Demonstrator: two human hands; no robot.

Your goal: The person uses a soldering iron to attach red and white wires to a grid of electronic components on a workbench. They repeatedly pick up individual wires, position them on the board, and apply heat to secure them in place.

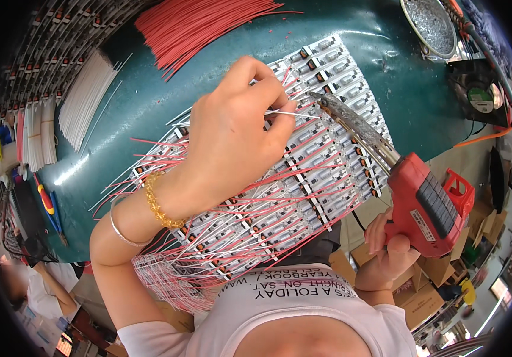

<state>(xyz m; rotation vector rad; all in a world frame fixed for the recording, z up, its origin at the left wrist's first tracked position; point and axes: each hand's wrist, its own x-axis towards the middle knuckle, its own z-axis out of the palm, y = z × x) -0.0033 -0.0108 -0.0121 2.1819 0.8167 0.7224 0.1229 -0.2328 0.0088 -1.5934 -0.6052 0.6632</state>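
My left hand [238,131] reaches over a sheet of small white parts [336,62], laid in rows with clear glass-like pieces and dark spots. Its thumb and forefinger pinch a thin white wire [303,115], whose free end points right. My right hand [390,256] grips a red pistol-shaped soldering gun [413,196] with a dark panel on its body. The gun's metal tip [333,107] lies over the sheet, close to the wire's end; whether they touch I cannot tell. Red and white wires [268,223] stick out from many parts nearest me, and the sheet droops toward my lap.
On the green table [413,128], red wires [202,30] lie at the back and white wires [83,98] at left. A bowl of silvery bits [428,27] and a black fan [479,95] stand right. Pliers [53,208] rest left. Another person [50,291] sits lower left.
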